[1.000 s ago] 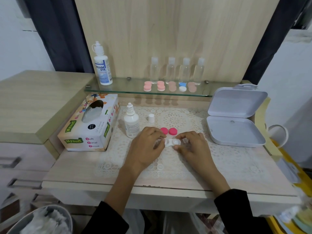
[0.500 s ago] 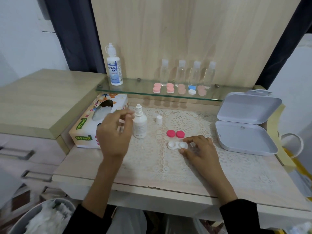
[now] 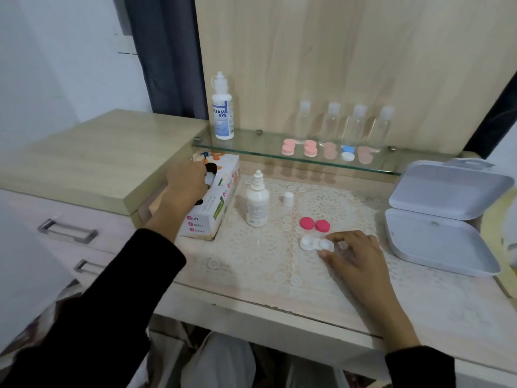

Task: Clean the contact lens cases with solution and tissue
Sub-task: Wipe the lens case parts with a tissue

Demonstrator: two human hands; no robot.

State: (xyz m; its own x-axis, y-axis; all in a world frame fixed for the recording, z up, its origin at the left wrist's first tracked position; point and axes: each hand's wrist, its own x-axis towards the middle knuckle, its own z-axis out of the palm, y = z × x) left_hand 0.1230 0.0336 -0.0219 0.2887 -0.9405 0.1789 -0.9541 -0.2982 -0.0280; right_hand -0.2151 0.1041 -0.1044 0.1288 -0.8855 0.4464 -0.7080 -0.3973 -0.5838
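L hand [image 3: 186, 182] sits over the slot of the tissue box [image 3: 212, 217], which stands at the surface's [image 3: 251, 309] left edge, toward the back-left corner. Fingers [image 3: 201, 172] curl down into the slot next to a bit of white tissue [image 3: 209, 179]. Tips are hidden, so can't tell if they've got the sheet pinched yet. Box is prob. parked there so that hand can grab a sheet w/o crossing the work area.

Just right of the box, on the lace mat [image 3: 265, 256], the small solution bottle [image 3: 257, 205] stands upright w/ nozzle bare. Its cap [image 3: 288, 199] stands apart, just beside it toward the back. Looks left uncapped so solution is ready one-handed.

Next, the two pink lids [image 3: 307, 223] lie side by side, touching, just behind the lens case [image 3: 313, 244], off the case so both wells are exposed for wiping.

Lens case, white, lies flat on the mat approx mid-surface, a bit nearer the front edge. R hand [image 3: 355, 256] pinches its right end btwn thumb and fingers [image 3: 340, 236], other fingers loosely bent. Likely pinning it so it won't skid once the tissue gets rubbed in.

At the right edge a white hinged box [image 3: 439, 233] lies open, nothing visible inside.

Behind, along the back edge, the glass shelf [image 3: 251, 152] carries a large bottle [image 3: 222, 113], clear bottles and spare cases [image 3: 288, 147]. Judging by that, more cases wait their turn.
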